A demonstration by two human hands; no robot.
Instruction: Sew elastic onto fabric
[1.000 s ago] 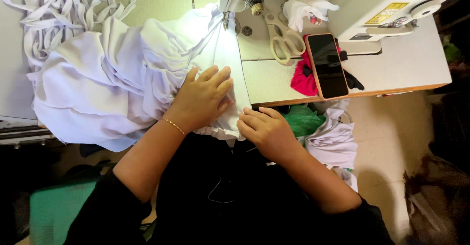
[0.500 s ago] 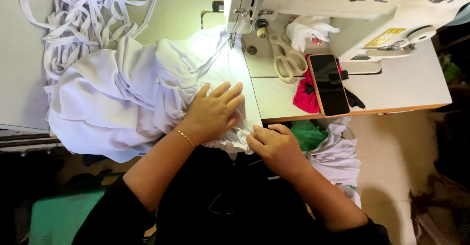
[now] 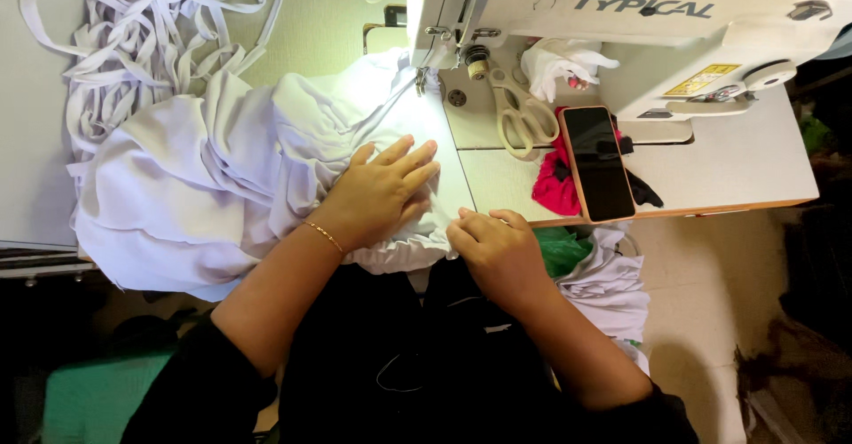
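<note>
1. Fingers (image 3: 410, 162) of the left hand (image 3: 377, 197) lie spread and flat on the white fabric (image 3: 204, 204), pressing it to the table (image 3: 497, 173); they point up and to the right, toward the needle area of the sewing machine (image 3: 621, 27).
2. Right hand (image 3: 499, 253) sits at the near edge of the table, its fingers curled narrow and pinching the gathered hem of the same fabric, just beside the left hand.
3. A thin gold bracelet (image 3: 321, 235) circles the left wrist; both forearms come out of dark sleeves.
4. The white fabric is a large bunched heap on the left half of the table. Its long axis runs from the lower left, where it hangs over the table edge, up and to the right, narrowing to a lit strip that reaches under the machine head.
5. The gathered edge between the two hands runs roughly left to right along the table's near edge.
6. Behind the heap, at the upper left, lies a tangle of white strips (image 3: 133, 44).
7. On the machine bed to the right lie pale-handled scissors (image 3: 519, 111), blades pointing up toward the machine.
8. A dark phone (image 3: 599, 164) rests beside them, long axis running away from the person, partly over a red cloth (image 3: 555, 186).
9. Green fabric (image 3: 559, 250) and more white cloth (image 3: 612, 284) hang below the table edge, right of the right hand.
</note>
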